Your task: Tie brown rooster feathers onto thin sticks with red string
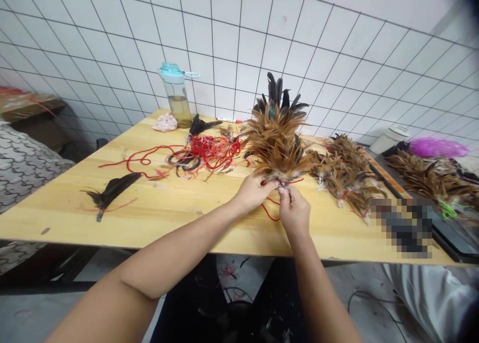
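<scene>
A large bundle of brown feathers with black tips [277,138] stands over the table, its bound base toward me. My left hand [256,190] pinches that base from the left, fingers closed. Against the same spot, my right hand [294,208] is also closed, thumb and fingers pressed together at the base. A red cord [270,215] loops out below the hands, and a short end sticks out to the right. Exactly what lies between the right fingertips is hidden.
Tangled red cord [209,151] lies left of the bundle, with black-handled scissors [184,161] in it. A black feather bunch [114,190] lies further left. Behind stands a water bottle [177,98]. More brown feather bunches [346,171] and a black tray [449,238] are right.
</scene>
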The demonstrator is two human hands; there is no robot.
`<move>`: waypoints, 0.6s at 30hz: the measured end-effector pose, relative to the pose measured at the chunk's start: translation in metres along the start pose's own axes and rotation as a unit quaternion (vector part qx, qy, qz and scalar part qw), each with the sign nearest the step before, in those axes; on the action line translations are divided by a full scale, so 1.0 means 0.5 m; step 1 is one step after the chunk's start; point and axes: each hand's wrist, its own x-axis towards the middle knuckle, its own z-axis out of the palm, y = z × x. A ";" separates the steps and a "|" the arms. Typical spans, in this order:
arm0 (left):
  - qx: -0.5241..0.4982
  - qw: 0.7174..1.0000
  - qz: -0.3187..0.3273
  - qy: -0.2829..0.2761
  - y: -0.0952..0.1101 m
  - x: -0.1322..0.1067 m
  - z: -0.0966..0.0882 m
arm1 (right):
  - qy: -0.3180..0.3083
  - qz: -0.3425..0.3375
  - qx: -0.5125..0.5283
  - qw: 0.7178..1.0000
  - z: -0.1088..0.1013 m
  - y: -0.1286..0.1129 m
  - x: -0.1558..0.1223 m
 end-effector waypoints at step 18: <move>0.170 0.927 0.301 -0.143 0.050 -0.018 -0.042 | 0.003 -0.102 -0.399 0.911 -0.079 0.061 0.012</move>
